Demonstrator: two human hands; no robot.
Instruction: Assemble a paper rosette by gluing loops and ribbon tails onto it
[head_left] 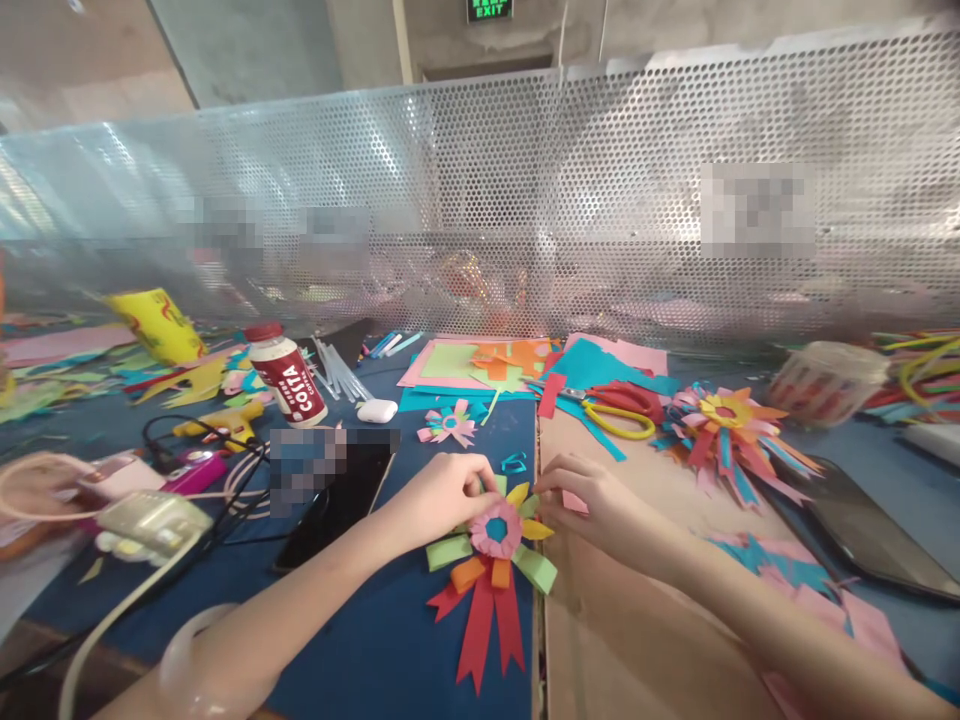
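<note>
Paper rosette (496, 532) with red ribbon tails, lying on the blue desk (375, 640) beside a cardboard sheet (622, 640). Left hand (439, 497): fingers drawn together, pinching the rosette's upper-left rim. Right hand (600, 508): fingers pinching a small pink paper strip (574, 501) at the rosette's right edge. Yellow-handled scissors (619, 410) lie behind, well apart.

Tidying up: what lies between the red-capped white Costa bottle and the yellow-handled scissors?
Head view: a white oval earbud case and a small pink-and-blue paper flower lie there.

Pale translucent bangle (193, 655), bare forearms
</note>
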